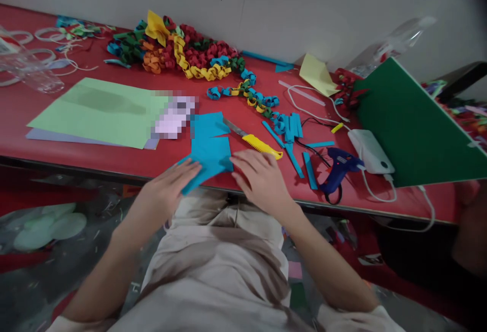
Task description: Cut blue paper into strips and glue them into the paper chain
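Blue paper sheets lie at the red table's front edge, one corner reaching over it. My left hand rests flat on their left side, fingers stretched out. At the right edge of the paper is my right hand, its fingers bent a little with the thumb apart. Whether its fingertips touch the paper I cannot tell. A yellow utility knife lies just beyond the right hand, blade toward another blue piece. Several cut blue strips are scattered to the right.
A blue glue gun lies right, beside a white power bank with cables. A green board leans behind. Paper chains heap along the wall. Green paper and a blurred phone lie left, near a plastic bottle.
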A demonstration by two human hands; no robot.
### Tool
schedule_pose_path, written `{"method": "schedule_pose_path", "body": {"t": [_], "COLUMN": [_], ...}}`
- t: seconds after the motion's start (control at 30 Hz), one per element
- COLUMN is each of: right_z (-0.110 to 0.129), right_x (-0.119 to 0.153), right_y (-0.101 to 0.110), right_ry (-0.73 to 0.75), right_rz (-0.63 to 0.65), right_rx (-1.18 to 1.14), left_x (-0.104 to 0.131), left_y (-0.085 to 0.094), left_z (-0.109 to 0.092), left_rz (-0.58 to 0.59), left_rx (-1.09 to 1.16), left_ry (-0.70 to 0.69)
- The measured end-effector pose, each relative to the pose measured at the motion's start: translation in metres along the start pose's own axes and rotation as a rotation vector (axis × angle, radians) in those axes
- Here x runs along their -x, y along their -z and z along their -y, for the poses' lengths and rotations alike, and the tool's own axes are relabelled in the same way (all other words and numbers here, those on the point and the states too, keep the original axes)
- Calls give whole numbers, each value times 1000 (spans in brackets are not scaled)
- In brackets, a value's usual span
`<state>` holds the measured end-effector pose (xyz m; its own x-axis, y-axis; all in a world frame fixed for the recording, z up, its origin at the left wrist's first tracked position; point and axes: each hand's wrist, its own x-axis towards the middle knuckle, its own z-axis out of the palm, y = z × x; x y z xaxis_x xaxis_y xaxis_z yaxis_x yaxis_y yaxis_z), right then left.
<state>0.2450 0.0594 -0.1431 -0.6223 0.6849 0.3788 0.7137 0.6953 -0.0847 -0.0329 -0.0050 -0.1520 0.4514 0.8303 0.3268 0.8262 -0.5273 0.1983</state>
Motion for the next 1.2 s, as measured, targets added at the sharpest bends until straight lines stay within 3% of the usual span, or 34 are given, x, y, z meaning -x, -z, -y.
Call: {"method": "schedule_pose_path", "body": {"t": [0.07, 0.13, 0.2, 0.27, 0.4, 0.47, 0.5, 0.57, 0.63, 0.67, 0.73, 0.83, 0.93, 1.03, 1.13, 1.2], "right_z": [9, 16, 21, 23, 16, 12, 11, 12, 18, 22, 31, 33, 11, -22, -43, -47], "right_x": [13, 25, 34, 41, 41, 36, 33, 25, 15, 10, 2, -3, -2, -2, 0, 8], "right_y": [-2, -5, -5, 2, 30, 42, 45, 43, 32, 25, 11, 0, 0, -2, -6, -3], "right_ry": [107, 168, 208, 188, -95, -193, -216, -222, -185, -161, -128, -113, -181, -350, -359, -350], "right_rz": [58, 30, -55, -171, -419, -475, -484, -480, -425, -389, -309, -206, -162, -153, -79, -131], "right_rx": [-27, 15, 50, 29, -86, -91, -75, -20, 38, 63, 65, -123, -199, 27, 46, -5], "left_x": [6, 4, -5, -18, -38, -41, -42, -40, -39, -39, -39, -39, -38, -36, -38, -39], "left_y": [11, 19, 20, 12, -14, -18, -17, -8, 2, 6, 9, 3, -4, -3, 5, 10], "left_z": [6, 6, 3, 0, -4, -7, -9, -15, -21, -23, -25, -20, -9, 0, 7, 11], "left_rz": [-191, -381, -476, -438, -99, -33, -75, -275, -449, -457, -356, -239, -265, -344, -419, -434], "left_rx": [-15, -75, -107, -96, -25, 41, 71, 80, -13, -74, -149, -90, 1, 48, 31, 7], "left_ry": [150, 267, 261, 181, 29, 39, 65, 97, 25, -38, -164, -185, -109, -56, 0, 22]}}
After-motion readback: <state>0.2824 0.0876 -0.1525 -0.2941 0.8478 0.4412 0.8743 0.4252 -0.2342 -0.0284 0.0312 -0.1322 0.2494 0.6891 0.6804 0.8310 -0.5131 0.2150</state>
